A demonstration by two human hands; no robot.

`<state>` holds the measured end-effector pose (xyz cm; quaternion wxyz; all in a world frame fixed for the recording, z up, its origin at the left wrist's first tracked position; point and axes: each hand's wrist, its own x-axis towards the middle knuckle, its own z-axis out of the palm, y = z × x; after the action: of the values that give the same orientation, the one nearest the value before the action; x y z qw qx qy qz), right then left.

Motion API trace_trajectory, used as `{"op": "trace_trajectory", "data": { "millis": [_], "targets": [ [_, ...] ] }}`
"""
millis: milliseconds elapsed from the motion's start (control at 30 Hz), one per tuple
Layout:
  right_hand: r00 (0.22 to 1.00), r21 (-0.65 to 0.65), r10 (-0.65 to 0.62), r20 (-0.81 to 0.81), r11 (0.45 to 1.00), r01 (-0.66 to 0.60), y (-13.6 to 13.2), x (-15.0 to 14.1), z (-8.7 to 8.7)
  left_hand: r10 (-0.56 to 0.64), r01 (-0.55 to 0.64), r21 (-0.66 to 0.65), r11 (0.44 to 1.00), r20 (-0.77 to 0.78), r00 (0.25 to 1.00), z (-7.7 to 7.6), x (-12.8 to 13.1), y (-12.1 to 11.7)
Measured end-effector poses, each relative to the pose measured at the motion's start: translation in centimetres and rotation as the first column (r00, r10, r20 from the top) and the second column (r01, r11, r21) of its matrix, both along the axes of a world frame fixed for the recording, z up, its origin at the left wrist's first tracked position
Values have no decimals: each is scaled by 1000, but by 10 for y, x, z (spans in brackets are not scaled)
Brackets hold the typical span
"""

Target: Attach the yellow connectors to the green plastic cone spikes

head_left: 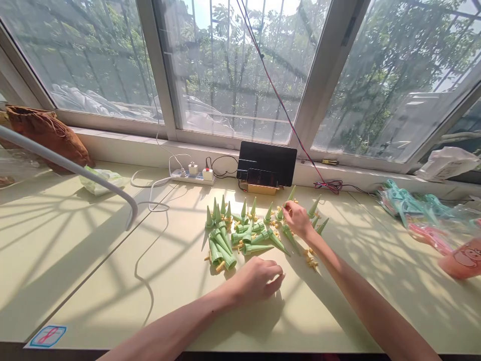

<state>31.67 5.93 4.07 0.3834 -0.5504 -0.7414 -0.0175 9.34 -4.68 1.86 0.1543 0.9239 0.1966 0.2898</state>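
Green cone-shaped plastic spikes [255, 248] lie and stand in a loose group on the table, with small yellow plastic pieces [310, 259] among and beside them. My right hand [297, 219] reaches to the far right of the group, fingers pinched beside an upright spike [279, 214]; what lies between the fingertips is too small to make out. Nearer to me, my left hand [259, 278] is held low in front of the spikes. Its fingers are curled with thumb and forefinger together, and anything inside them is hidden.
Behind the spikes, a black tablet [267, 160] leans near the window. A power strip [193, 176] with white cables stands to its left. Bagged turquoise and pink items [424, 210] and a pink cup [462, 258] are at right. A grey curved bar [75, 163] crosses the left side.
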Motion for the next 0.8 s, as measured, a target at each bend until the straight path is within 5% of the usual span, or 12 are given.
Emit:
{"op": "trace_trajectory", "data": {
  "millis": [367, 633, 800],
  "targets": [
    [1000, -19, -10, 30, 1000, 11, -2, -4, -3, -17, 18, 7, 1000, -35, 999, 1, 0, -2],
    [983, 35, -180, 41, 983, 178, -41, -21, 9, -35, 36, 8, 999, -50, 998, 6, -1, -5],
    [937, -115, 172, 304, 983, -143, -71, -54, 14, -14, 16, 22, 1000, -64, 998, 10, -3, -9]
  ]
}}
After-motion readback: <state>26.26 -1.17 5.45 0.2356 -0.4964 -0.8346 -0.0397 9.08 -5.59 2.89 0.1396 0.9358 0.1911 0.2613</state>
